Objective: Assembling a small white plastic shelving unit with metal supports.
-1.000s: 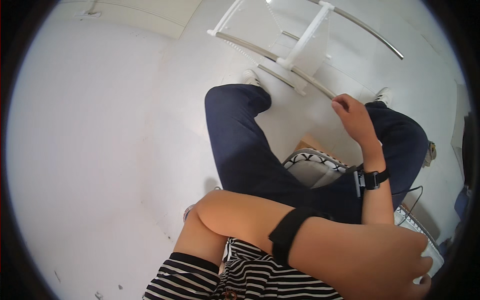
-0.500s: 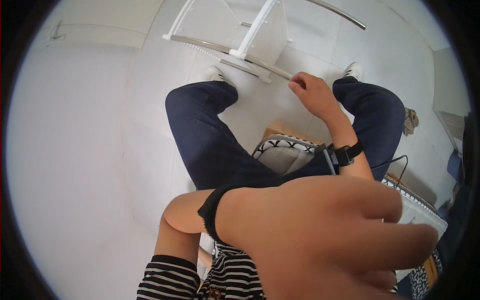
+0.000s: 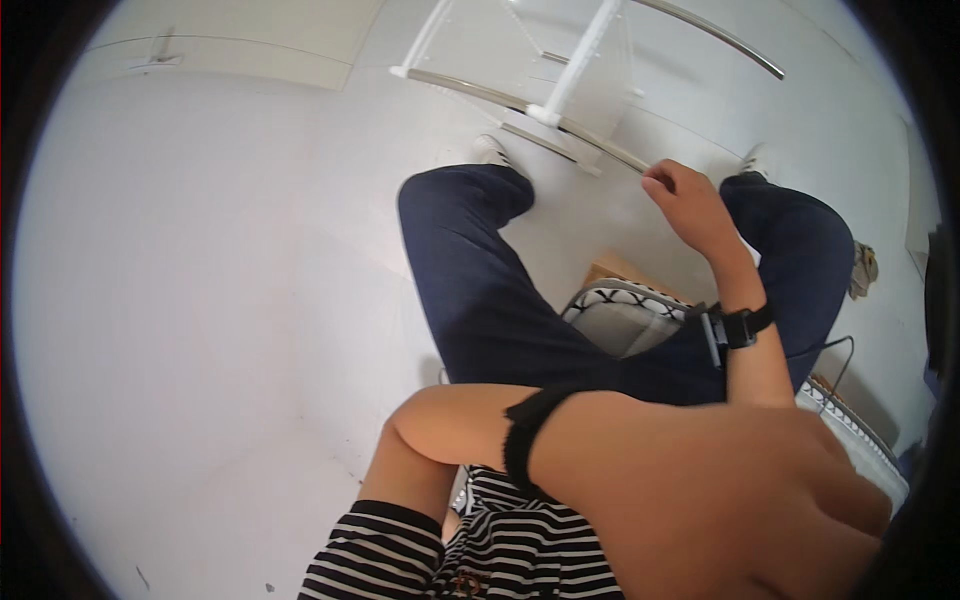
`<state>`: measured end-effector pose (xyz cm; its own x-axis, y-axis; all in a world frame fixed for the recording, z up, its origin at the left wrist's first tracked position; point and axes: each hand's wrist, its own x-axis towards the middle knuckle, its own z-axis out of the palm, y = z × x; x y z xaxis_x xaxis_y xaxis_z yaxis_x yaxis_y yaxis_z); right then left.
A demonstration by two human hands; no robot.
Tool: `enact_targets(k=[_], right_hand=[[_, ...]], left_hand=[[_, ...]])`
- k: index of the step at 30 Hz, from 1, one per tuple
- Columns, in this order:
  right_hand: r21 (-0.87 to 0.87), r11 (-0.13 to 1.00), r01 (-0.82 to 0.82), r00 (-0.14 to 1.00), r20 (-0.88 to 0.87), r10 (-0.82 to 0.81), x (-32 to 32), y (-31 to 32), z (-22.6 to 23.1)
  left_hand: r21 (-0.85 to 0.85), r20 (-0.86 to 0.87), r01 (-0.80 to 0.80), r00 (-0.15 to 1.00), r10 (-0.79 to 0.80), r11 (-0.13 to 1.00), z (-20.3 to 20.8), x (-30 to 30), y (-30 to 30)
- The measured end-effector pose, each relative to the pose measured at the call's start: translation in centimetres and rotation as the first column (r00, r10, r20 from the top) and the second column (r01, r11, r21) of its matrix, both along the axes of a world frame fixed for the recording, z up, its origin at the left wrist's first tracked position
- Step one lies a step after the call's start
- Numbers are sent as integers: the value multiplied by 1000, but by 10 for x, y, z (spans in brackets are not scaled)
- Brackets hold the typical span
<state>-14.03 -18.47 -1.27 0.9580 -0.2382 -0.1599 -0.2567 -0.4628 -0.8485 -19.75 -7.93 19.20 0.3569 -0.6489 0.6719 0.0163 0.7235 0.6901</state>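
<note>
A white rack (image 3: 578, 62) with plastic panels lies on its side on the floor in front of me. My right hand (image 3: 696, 207) has its fingers curled round the near end of a shiny metal tube (image 3: 604, 146) of that rack. Close to the camera, my left hand (image 3: 745, 490) looms large and blurred across the lower right, with a black band (image 3: 538, 440) on its wrist. Its fingers run toward the dark rim and are partly hidden, so whether they hold anything does not show. Another metal tube (image 3: 735, 45) points out from the rack's far side.
My legs in dark trousers (image 3: 470, 270) are spread either side of a patterned seat edge (image 3: 625, 300). Below it shows a wooden piece (image 3: 615, 268). A crumpled brownish cloth (image 3: 864, 270) lies beyond my right knee. A pale door (image 3: 230, 40) is at the far left.
The whole view has shifted, so rack, legs and arms sit farther right. My left hand has dropped lower and farther right, its fingers showing less. My right hand stays at the tube's end.
</note>
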Motion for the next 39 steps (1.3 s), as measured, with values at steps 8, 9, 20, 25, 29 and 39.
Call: enact_targets(k=[8,9,20,25,29,39], right_hand=[[9,1000,7,999,-44,-6,-3,1,5],[10,1000,4,999,-43,-3,-2,1,5],[-6,1000,15,998,-58,-15,-1,-4,9],[9,1000,-4,999,-50,4,3,2,1],[-4,999,40,999,-33,-40,-4,-3,3],[12,1000,4,1000,-26,-4,-2,0,8]], left_hand=[[-14,77,-167,983,168,986,-1,-11,-2],[-21,78,-190,979,191,982,-2,-14,-5],[-70,67,-418,904,422,906,-7,-58,-13],[-113,55,-515,851,523,850,-3,-48,-13],[-199,-2,-536,837,546,820,14,-43,-15],[-22,187,-290,939,289,957,32,7,3]])
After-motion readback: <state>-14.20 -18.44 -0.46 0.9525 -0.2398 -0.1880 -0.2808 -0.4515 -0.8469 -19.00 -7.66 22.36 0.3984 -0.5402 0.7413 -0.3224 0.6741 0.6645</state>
